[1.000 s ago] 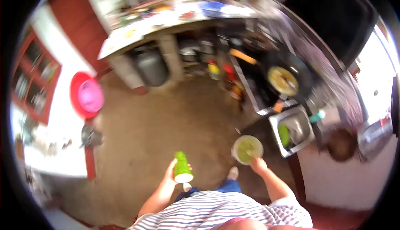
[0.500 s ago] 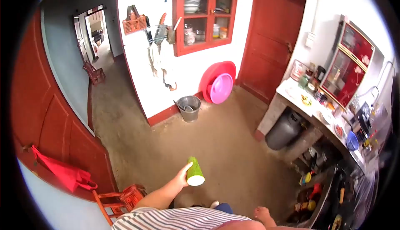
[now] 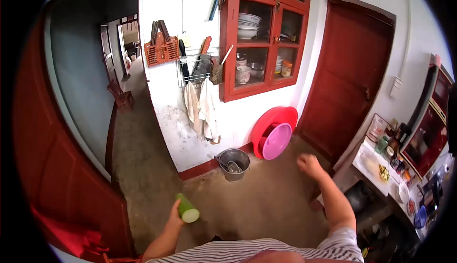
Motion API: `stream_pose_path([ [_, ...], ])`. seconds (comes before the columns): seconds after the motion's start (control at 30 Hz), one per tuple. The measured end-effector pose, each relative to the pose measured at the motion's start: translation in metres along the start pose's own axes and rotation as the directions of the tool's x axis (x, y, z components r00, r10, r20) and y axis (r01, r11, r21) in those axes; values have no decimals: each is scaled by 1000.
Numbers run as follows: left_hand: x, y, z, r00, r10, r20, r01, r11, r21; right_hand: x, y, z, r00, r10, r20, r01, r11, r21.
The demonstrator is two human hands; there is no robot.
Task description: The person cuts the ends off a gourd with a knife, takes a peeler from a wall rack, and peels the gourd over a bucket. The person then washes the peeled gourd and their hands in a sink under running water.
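Observation:
A cut length of green gourd (image 3: 185,209) with a pale round cut face is gripped in my left hand (image 3: 176,214), low in the view above the floor. The fingers wrap its far side and are partly hidden by it. My right hand (image 3: 310,166) is raised out in front on the right with curled fingers, and nothing shows in it. From this view it overlaps the floor by the red door (image 3: 350,72), apart from any object.
A metal bucket (image 3: 234,175) stands against the wall beside red (image 3: 259,132) and pink basins (image 3: 277,141). A red cabinet (image 3: 228,72) and wire rack (image 3: 197,78) hang above. On the right is a cluttered counter (image 3: 369,164); a doorway opens left.
My right arm has come up and forward from low by my body. The left hand, still holding the gourd, sits further left in view. The camera has moved nearer the cabinet wall.

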State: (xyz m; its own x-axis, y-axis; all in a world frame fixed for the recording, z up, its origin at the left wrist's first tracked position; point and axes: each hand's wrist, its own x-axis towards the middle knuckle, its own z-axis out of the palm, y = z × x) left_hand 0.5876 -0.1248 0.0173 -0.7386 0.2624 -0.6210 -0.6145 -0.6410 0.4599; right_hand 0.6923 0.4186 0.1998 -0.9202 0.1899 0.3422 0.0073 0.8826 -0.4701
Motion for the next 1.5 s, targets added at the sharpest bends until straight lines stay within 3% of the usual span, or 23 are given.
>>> stream_pose_path([
  [0.03,9,14,-5,999,37,-20,-38,998,-40,52,-33,-13,990,-135,-51,135,991,3],
  [0.07,17,25,-15,996,74,-45,-77,994,-78,104,-62,-24,998,-47,43,47,999,13],
  [0.1,24,37,-23,995,98,-33,-101,991,-87,150,-88,-28,975,-215,-60,217,976,30],
  [0.13,30,47,-28,992,124,-16,-125,988,-95,204,-95,-23,955,-286,-83,283,958,-41],
  [0.17,35,55,-34,987,157,-41,-161,982,-99,255,-107,-20,965,-246,-92,237,966,-101],
  [0.2,43,63,-40,980,190,-62,-196,975,-102,290,-142,-31,952,-286,-104,289,957,14],
  [0.23,60,73,-51,982,149,-120,-162,981,-103,340,-148,-23,861,-455,-228,473,880,29],
  [0.27,78,85,-58,978,110,-176,-129,986,-105,368,-180,-32,934,-318,-161,333,940,75],
  [0.33,110,112,-52,965,108,-239,-130,988,-80,438,-215,-31,889,-370,-268,394,918,40],
  [0.37,116,127,-42,946,106,-306,-129,990,-55,465,-240,-33,927,-267,-264,303,947,105],
  [0.4,130,143,-34,937,113,-329,-129,991,-26,508,-248,-32,893,-300,-336,323,946,13],
  [0.57,206,227,29,950,122,-287,-85,987,139,683,-313,-35,915,-117,-385,186,972,145],
  [0.63,233,261,57,960,124,-250,-74,977,202,739,-322,-25,834,-62,-548,105,993,47],
  [0.67,245,276,70,964,123,-235,-67,970,233,755,-326,-22,829,-55,-557,97,994,45],
  [0.77,276,312,97,973,129,-189,-69,952,297,770,-343,-18,834,161,-528,81,910,406],
  [0.8,283,320,104,976,129,-176,-68,946,316,779,-340,-17,830,168,-532,75,912,404],
  [0.93,306,340,126,984,119,-135,-63,930,361,784,-344,-23,622,-20,-783,98,994,52],
  [1.07,317,347,137,987,108,-118,-55,921,386,789,-338,-40,523,-88,-848,188,982,14],
  [1.13,320,348,140,988,107,-113,-54,918,394,801,-327,-51,589,-4,-808,195,971,137],
  [1.2,322,347,143,988,103,-114,-49,915,400,810,-325,-54,577,-31,-816,289,942,169],
  [1.27,322,346,145,989,101,-111,-48,915,402,799,-341,-53,735,103,-670,401,731,552],
  [1.5,327,345,153,990,99,-105,-45,903,426,814,-355,-60,841,16,-541,458,513,726],
])
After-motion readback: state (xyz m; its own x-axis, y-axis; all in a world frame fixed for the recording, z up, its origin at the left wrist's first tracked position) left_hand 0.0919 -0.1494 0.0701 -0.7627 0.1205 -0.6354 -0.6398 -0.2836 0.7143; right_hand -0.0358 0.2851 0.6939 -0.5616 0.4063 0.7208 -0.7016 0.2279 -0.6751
